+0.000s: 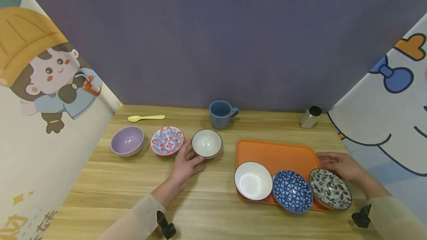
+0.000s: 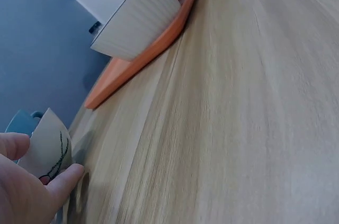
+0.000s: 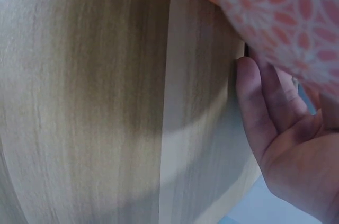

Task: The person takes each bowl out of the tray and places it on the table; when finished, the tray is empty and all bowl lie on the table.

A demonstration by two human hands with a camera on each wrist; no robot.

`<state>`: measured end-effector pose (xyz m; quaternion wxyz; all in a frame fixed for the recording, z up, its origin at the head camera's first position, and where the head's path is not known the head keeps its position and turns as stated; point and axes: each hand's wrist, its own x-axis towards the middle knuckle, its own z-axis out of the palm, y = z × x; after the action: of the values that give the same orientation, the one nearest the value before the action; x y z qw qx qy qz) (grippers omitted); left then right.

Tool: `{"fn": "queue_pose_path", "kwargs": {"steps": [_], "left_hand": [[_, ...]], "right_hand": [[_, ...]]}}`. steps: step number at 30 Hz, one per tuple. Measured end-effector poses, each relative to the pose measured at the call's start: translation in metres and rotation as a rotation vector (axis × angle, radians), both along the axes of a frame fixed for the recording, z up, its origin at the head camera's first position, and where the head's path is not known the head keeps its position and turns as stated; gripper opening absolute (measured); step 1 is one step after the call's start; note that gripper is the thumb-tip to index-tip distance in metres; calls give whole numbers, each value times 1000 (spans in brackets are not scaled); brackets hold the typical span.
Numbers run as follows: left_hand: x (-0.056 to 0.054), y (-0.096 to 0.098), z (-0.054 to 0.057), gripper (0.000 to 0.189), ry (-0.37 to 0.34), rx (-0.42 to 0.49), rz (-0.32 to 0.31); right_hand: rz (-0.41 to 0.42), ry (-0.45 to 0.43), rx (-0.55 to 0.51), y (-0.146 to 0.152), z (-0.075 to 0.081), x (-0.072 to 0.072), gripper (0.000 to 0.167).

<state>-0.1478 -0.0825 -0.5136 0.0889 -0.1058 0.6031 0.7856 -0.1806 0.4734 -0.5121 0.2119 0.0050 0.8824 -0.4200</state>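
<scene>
My left hand (image 1: pixel 186 164) is at the near left side of a small white bowl (image 1: pixel 207 143) with a dark rim. In the left wrist view, thumb and finger lie spread along this bowl's painted wall (image 2: pixel 53 150), barely bent. My right hand (image 1: pixel 341 166) reaches to the right edge of an orange tray (image 1: pixel 267 149), behind a black-and-white patterned bowl (image 1: pixel 330 189). Its fingertips are partly hidden by that bowl in the right wrist view. A larger white bowl (image 1: pixel 253 180) and a blue patterned bowl (image 1: pixel 292 192) line the tray's front, overhanging its near edge.
Left of the small bowl stand a red-and-blue patterned bowl (image 1: pixel 167 141) and a purple bowl (image 1: pixel 127 141). Behind them lies a yellow spoon (image 1: pixel 146 118). A blue mug (image 1: pixel 221 114) and a black-capped jar (image 1: pixel 310 117) are near the back wall (image 1: pixel 213 47).
</scene>
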Motion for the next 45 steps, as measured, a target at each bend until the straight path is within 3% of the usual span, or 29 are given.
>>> {"fn": "queue_pose_path", "kwargs": {"steps": [7,14,21,25,33,39,45], "left_hand": [[-1,-1,1,85,-9,-30,-4],[-3,-6,4,79,-19,-1,-12],[9,-15,3,44,-135,-98,-24],[17,-16,3,35,-140,-139,-109],[30,2,14,39,-52,-194,-401],[30,33,21,44,-11,-190,-502],[24,62,17,54,19,-193,-574]], "right_hand": [[8,15,27,2,-3,-3,60],[20,39,60,0,-1,-5,59],[19,51,77,0,0,-2,58],[11,50,48,1,-1,0,59],[18,54,21,0,-1,-1,58],[3,36,6,-4,-2,-3,59],[2,45,25,-7,-3,-3,60]]}}
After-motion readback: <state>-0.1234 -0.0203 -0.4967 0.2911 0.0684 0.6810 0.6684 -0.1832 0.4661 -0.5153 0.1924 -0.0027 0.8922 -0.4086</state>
